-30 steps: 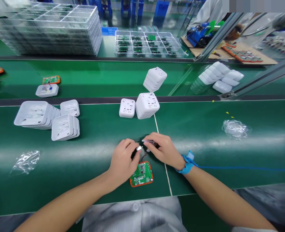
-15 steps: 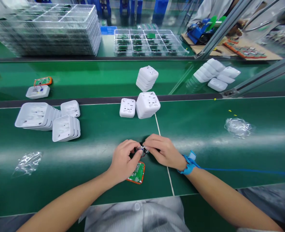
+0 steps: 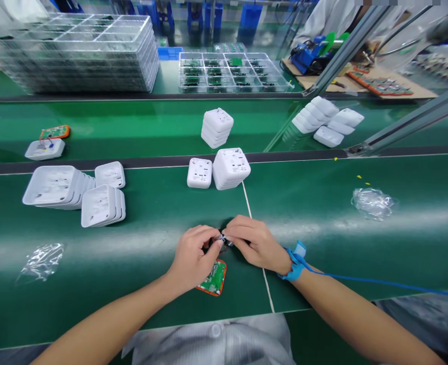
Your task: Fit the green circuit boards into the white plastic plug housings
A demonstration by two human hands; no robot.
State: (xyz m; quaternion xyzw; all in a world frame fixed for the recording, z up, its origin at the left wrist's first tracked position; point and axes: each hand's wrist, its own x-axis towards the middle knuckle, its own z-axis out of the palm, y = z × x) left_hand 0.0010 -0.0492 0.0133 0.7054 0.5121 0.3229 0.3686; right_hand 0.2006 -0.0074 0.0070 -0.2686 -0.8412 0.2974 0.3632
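Note:
My left hand (image 3: 194, 256) and my right hand (image 3: 257, 244) meet over the green work surface, each closed in a pinch. Between their fingertips is a small dark and silvery part (image 3: 224, 238) with thin wires; its exact kind is too small to make out. Just below, partly covered by my left hand, a green circuit board (image 3: 217, 278) in an orange frame lies flat. A blue wrist strap (image 3: 295, 264) with a cord sits round my right wrist.
White cases (image 3: 231, 169) stand stacked beyond my hands. Open white shells (image 3: 54, 186) are at left. Clear plastic bags (image 3: 43, 261) lie at left and right. Behind run a green conveyor belt (image 3: 133, 126), with more cases, and clear compartment trays (image 3: 148, 61). A metal post (image 3: 410, 121) slants at right.
The white cases and the orange-framed board on the far belt have shifted left. My hands keep pinching the small part in nearly the same place. The view has tilted slightly.

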